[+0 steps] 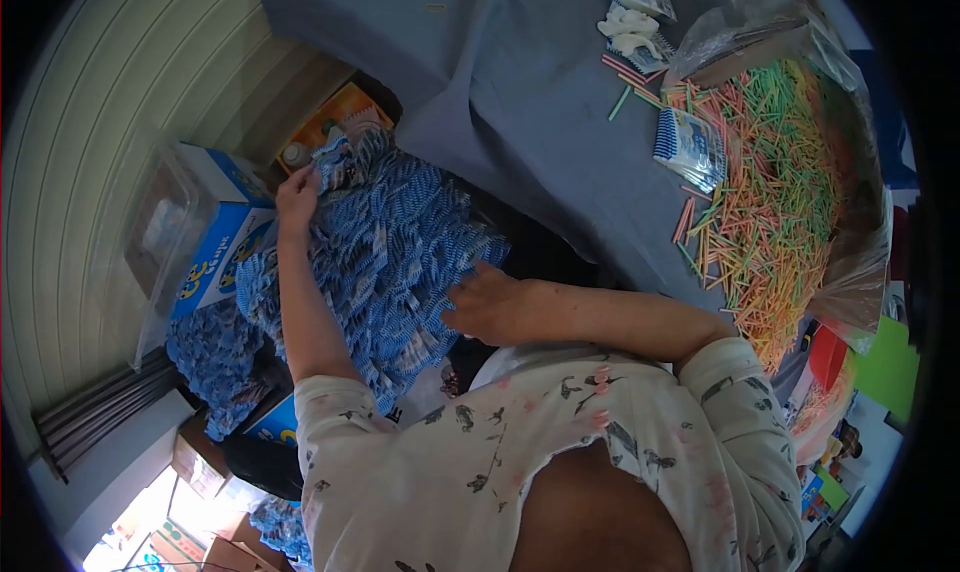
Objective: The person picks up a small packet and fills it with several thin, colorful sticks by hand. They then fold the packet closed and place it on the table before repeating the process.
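Note:
A big heap of blue-and-white striped packets (390, 232), apparently joined in strips, lies in front of me beside the cloth-covered table. At the heap's upper left edge, my left hand (298, 200) is closed on some of the packets. My right hand (485, 307) is at the right edge, its fingers curled into the packets; the fingertips are partly hidden.
A grey-clothed table (560, 162) holds a plastic bag (860, 262) spilling many coloured sticks (770, 212), and a stack of packets (690, 147). To the left stand a clear plastic bin (160, 242) and a blue box (225, 262). More packets (215, 357) lie below them.

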The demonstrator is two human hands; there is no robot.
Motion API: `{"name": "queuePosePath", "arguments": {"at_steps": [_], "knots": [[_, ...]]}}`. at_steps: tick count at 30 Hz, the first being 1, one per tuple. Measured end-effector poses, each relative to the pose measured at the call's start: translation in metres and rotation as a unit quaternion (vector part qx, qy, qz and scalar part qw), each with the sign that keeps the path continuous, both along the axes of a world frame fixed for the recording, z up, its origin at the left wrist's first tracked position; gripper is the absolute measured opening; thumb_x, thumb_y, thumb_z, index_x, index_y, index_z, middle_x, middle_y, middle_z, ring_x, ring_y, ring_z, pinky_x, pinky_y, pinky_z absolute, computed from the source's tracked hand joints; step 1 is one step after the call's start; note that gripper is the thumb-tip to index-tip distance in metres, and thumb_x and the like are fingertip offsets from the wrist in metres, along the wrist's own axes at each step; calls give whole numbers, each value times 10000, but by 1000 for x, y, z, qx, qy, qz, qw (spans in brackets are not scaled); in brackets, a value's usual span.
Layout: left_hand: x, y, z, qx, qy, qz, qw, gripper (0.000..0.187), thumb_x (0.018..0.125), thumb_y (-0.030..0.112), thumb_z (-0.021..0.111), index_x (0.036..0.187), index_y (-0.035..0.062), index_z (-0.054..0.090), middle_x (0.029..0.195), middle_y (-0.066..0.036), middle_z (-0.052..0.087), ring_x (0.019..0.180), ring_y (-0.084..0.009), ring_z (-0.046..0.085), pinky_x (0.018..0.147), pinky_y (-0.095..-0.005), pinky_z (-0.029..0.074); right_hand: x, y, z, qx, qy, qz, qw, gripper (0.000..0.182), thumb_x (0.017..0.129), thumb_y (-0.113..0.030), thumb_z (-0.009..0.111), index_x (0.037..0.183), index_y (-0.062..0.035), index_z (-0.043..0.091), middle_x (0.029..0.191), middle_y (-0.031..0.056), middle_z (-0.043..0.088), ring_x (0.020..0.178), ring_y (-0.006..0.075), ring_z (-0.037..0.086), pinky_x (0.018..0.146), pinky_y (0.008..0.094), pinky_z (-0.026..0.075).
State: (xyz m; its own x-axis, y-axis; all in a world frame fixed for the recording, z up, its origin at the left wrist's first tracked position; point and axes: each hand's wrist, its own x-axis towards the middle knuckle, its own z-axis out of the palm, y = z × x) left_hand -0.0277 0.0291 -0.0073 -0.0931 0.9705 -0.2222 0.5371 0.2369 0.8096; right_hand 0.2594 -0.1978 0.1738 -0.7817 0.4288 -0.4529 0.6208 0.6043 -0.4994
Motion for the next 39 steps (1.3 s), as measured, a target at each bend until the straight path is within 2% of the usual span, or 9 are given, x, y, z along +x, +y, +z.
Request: {"name": "queuePosePath", "arguments": {"at_steps": [5,8,9,12,16,25,28,34,39], "knots": [[20,-7,70,13,-114,65,991,660,887,449,715,1378,33,567,1315,-170,621,1102,-278,638,945,-377,489,13,-2,3,26,-19,-12,999,282,844,-124,656,1107,-24,666,1053,189,655,992,305,632,881,485,440],[26,12,41,118,53,-54,990,715,902,495,685,1423,35,517,1350,-187,596,1129,-327,633,958,-395,485,14,-6,0,48,-3,-21,999,282,840,-137,662,1102,-33,669,1038,176,655,986,298,633,860,461,439],[32,12,25,175,53,-63,981,614,914,480,662,1339,41,605,1275,-190,645,1084,-330,656,940,-405,493,12,-4,6,44,-2,-20,999,278,840,-142,663,1097,-36,672,1031,171,655,979,296,634,851,454,438],[43,-9,43,5,62,-174,983,483,897,420,679,1217,59,694,1163,-186,695,1077,-314,667,941,-396,494,15,-6,14,53,0,-20,998,254,845,-154,659,1070,-39,679,1006,158,655,950,292,638,828,439,433],[44,-19,26,103,122,-257,953,383,858,319,708,1130,51,726,1096,-187,711,1010,-342,676,914,-388,503,16,-3,18,-27,-19,-5,999,197,870,-153,633,1026,-40,677,995,152,650,929,288,640,820,439,429],[30,-29,39,71,79,-140,984,548,953,399,637,1336,11,582,1275,-245,584,1188,-409,549,972,-483,458,53,-13,62,9,77,-58,995,248,884,-180,616,1056,-18,691,995,159,701,981,341,664,846,516,477],[43,-35,87,204,151,-143,957,575,983,393,602,1398,3,517,1348,-258,516,1224,-415,484,1001,-490,420,85,-28,82,-28,206,-127,970,245,926,-193,599,1059,12,610,1013,200,647,1003,390,625,872,515,460],[232,-70,259,453,218,-307,808,508,983,317,588,1379,7,517,1248,-228,538,1179,-408,454,1004,-508,378,121,-55,83,-3,246,-229,942,236,948,-208,589,1050,5,575,1016,224,630,1017,412,608,857,509,468],[410,-43,276,408,333,-413,743,377,966,264,569,1233,-3,575,1173,-193,531,1124,-379,469,981,-571,324,135,-68,93,39,186,-226,956,245,946,-216,589,1072,-5,589,1014,224,633,986,426,616,856,513,468]]}}
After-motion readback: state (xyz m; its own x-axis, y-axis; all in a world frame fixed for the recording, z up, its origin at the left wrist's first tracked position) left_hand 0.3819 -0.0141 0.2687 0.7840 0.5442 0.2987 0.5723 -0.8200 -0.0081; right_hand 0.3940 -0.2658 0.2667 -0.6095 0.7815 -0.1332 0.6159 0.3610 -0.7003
